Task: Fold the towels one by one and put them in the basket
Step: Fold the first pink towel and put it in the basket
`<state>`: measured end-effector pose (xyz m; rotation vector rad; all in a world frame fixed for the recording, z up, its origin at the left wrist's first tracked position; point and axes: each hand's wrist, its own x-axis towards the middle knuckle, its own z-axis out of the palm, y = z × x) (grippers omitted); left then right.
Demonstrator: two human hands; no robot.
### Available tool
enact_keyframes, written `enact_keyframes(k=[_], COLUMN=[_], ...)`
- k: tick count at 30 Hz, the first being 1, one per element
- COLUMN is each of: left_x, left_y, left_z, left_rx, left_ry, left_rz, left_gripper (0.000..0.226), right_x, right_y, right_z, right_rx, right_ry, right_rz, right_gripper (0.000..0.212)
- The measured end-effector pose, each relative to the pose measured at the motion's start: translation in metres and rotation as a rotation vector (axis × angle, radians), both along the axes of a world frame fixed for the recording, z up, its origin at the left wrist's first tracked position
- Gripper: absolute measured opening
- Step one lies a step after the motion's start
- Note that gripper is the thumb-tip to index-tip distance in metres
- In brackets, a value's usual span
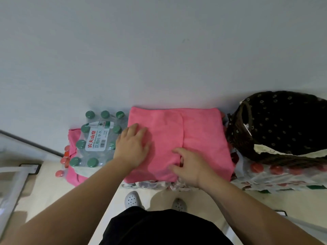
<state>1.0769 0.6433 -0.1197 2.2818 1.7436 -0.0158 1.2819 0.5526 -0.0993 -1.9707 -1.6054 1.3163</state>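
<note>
Wicker basket (286,160) at right: dark dotted lining, contents unclear. Bottle pack (96,138) at left: nine green caps visible. Two towels: folded pink towel (200,135) in centre, second towel (74,138) under pack. Left hand (131,147) flat on folded pink towel, fingers straight. Right hand (189,167) has fingers curled, pinching its fold.

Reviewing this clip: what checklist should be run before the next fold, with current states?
1. Towel pinned: ok, left hand lies flat on the pink towel.
2. Flap gripped: cannot tell, right hand sits at the middle flap's near edge.
3. Drop spot ready: ok, basket stands open right of the towel.
4. Next towel free: not ok, bottle pack lies on the second towel.
</note>
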Motion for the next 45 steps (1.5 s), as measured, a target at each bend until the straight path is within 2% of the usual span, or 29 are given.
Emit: enact_keyframes(k=[3, 6, 8, 12, 14, 17, 20, 26, 31, 38, 41, 45], left_x=[-0.006, -0.012, -0.016, -0.023, -0.03, -0.03, -0.027, -0.033, -0.037, -0.049, -0.051, -0.055], left_y=[-0.007, -0.011, -0.014, -0.027, -0.037, -0.052, -0.059, -0.066, -0.06, -0.059, -0.058, -0.059], left_z=[-0.013, -0.015, -0.011, 0.003, 0.008, 0.017, 0.019, 0.004, 0.008, 0.016, 0.017, 0.018], left_rx=[-0.046, 0.003, 0.037, -0.053, -0.078, -0.137, -0.172, -0.256, -0.313, -0.31, -0.288, -0.359], left_ry=[-0.001, -0.114, -0.206, -0.317, -0.285, -0.101, -0.066, -0.08, -0.273, -0.44, -0.51, -0.581], left_rz=[-0.007, 0.132, 0.236, 0.405, 0.45, 0.339, 0.364, 0.504, 0.586, 0.475, 0.434, 0.348], left_gripper=[0.065, 0.059, 0.052, 0.047, 0.039, 0.034, 0.036, 0.045, 0.046, 0.046, 0.042, 0.024], right_x=[0.006, 0.01, 0.003, -0.034, -0.053, -0.073, -0.081, -0.07, -0.068, -0.093, -0.114, -0.131], right_y=[0.024, 0.051, 0.065, 0.092, 0.106, 0.126, 0.138, 0.133, 0.123, 0.126, 0.135, 0.148], right_z=[0.005, 0.016, 0.019, 0.008, 0.004, 0.0, -0.007, -0.018, -0.023, -0.004, 0.003, 0.0], right_rx=[0.114, 0.241, 0.299, 0.389, 0.398, 0.37, 0.296, 0.347, 0.411, 0.428, 0.367, 0.208], right_ry=[-0.214, -0.4, -0.432, -0.391, -0.394, -0.427, -0.495, -0.57, -0.576, -0.585, -0.596, -0.803], right_rz=[0.029, 0.095, 0.199, 0.35, 0.433, 0.592, 0.661, 0.684, 0.639, 0.514, 0.525, 0.605], right_gripper=[0.041, 0.042, 0.046, 0.046, 0.047, 0.052, 0.056, 0.057, 0.058, 0.049, 0.053, 0.065])
